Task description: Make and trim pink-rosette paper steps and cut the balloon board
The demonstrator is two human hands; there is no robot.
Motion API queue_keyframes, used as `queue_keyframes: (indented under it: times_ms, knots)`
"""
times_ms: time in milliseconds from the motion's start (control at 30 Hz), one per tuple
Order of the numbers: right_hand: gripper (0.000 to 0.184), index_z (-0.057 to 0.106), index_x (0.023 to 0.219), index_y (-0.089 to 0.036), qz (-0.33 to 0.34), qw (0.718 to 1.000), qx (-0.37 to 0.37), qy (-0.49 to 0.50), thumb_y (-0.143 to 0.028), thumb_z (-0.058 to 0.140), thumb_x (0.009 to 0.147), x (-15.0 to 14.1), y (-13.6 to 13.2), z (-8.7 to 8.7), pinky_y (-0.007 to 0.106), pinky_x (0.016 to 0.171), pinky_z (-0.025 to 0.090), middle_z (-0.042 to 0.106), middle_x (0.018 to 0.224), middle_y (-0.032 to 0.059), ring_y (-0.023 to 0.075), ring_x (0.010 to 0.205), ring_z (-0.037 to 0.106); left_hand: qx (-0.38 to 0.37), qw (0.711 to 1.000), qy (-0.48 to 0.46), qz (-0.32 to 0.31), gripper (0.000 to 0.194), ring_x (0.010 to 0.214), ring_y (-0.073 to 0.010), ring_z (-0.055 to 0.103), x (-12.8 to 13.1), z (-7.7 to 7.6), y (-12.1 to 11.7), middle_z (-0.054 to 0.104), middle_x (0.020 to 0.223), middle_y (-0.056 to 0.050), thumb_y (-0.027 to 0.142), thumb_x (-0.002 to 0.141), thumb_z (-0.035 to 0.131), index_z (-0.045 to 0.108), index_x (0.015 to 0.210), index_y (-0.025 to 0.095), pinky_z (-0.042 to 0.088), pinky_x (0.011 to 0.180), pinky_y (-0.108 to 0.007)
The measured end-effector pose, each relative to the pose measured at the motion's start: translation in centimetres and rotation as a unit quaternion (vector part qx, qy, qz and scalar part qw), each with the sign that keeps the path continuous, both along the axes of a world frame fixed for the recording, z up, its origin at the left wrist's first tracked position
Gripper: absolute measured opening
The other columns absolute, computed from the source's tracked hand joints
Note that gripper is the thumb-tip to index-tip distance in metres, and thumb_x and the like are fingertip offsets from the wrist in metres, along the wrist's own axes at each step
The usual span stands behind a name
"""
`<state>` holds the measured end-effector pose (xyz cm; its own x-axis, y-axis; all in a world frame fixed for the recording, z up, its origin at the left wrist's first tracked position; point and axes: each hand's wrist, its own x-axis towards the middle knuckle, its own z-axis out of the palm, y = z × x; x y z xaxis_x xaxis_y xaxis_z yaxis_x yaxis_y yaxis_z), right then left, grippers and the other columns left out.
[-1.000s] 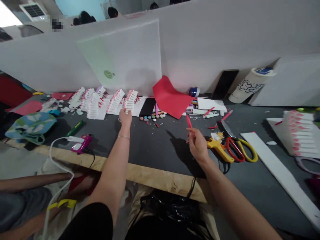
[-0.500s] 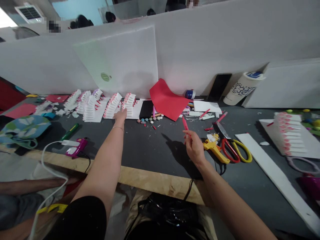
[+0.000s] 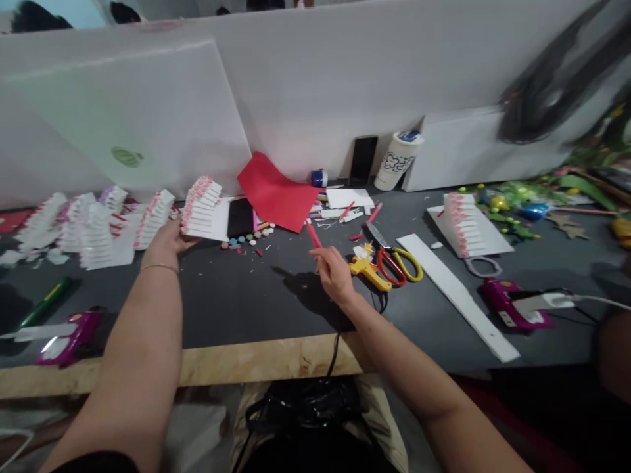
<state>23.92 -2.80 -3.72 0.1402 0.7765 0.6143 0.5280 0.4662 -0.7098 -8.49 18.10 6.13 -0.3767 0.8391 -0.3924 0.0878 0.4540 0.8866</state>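
Blk L sleeve (image 3: 96,462) (thin bracelet (image 3: 158,266))

- Left arm (image 3: 140,341): reaches from the lower left up toward mid-frame, nearly straight.
- Left hand (image 3: 166,240): left of centre, back upward, fingertips partly hidden.
- Right arm (image 3: 419,374): slants in from the lower right.
- Right hand (image 3: 335,274): near centre, fingers curled together.
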Motion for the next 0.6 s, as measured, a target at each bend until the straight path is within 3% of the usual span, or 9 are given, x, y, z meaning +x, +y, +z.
queue_keyframes:
  times_ms: [200, 300, 400, 533, 600]
  knots:
    - [0.026, 0.062, 0.109, -0.023, 0.006, 1.0, -0.003, -0.005, -0.015, 0.041, 0.095, 0.0, 0.1, 0.0, 0.028, 0.07, 0.05, 0.06, 0.09, 0.0041, 0.0154, 0.074, 0.061, 0.02, 0.997, -0.064, -0.037, 0.023, 0.07, -0.0165, 0.066, -0.6, -0.3, -0.9, 0.069, 0.07, -0.002, 0.031, 0.097, 0.047, 0.064, 0.094, 0.016, 0.057, 0.064, -0.03]
    - [0.027, 0.063, 0.108, -0.023, 0.009, 1.0, 0.0, -0.003, -0.014, 0.041, 0.094, -0.1, 0.1, 0.0, 0.028, 0.069, 0.049, 0.06, 0.089, 0.0036, 0.0151, 0.072, 0.06, 0.017, 0.996, -0.074, -0.039, 0.021, 0.068, -0.0157, 0.066, -1.3, -0.4, -0.9, 0.069, 0.069, -0.002, 0.027, 0.096, 0.048, 0.065, 0.095, 0.015, 0.056, 0.062, -0.028]
    - [0.026, 0.063, 0.108, -0.024, 0.011, 1.0, -0.008, -0.004, -0.016, 0.041, 0.095, -0.1, 0.0, 0.0, 0.028, 0.069, 0.049, 0.06, 0.088, 0.0034, 0.015, 0.07, 0.059, -0.001, 0.996, -0.083, -0.033, 0.019, 0.068, -0.0158, 0.066, -1.7, -0.1, -0.8, 0.07, 0.067, -0.002, 0.022, 0.096, 0.047, 0.065, 0.094, 0.015, 0.057, 0.065, -0.03]
    - [0.026, 0.063, 0.107, -0.024, 0.007, 1.0, 0.003, 0.001, -0.016, 0.041, 0.095, -0.2, -0.1, 0.0, 0.029, 0.07, 0.05, 0.06, 0.085, 0.0031, 0.0155, 0.072, 0.06, -0.01, 0.993, -0.115, -0.037, 0.025, 0.068, -0.017, 0.065, -1.7, 0.0, -0.4, 0.069, 0.065, -0.002, 0.032, 0.097, 0.046, 0.065, 0.094, 0.016, 0.058, 0.067, -0.034]
    - [0.025, 0.063, 0.107, -0.023, 0.006, 1.0, 0.008, 0.0, -0.016, 0.041, 0.095, -0.1, -0.1, -0.1, 0.029, 0.069, 0.049, 0.06, 0.084, 0.0029, 0.0156, 0.072, 0.06, -0.016, 0.992, -0.124, -0.031, 0.02, 0.068, -0.0172, 0.064, -1.7, -0.2, -0.1, 0.069, 0.063, -0.002, 0.028, 0.095, 0.051, 0.065, 0.096, 0.015, 0.058, 0.066, -0.035]
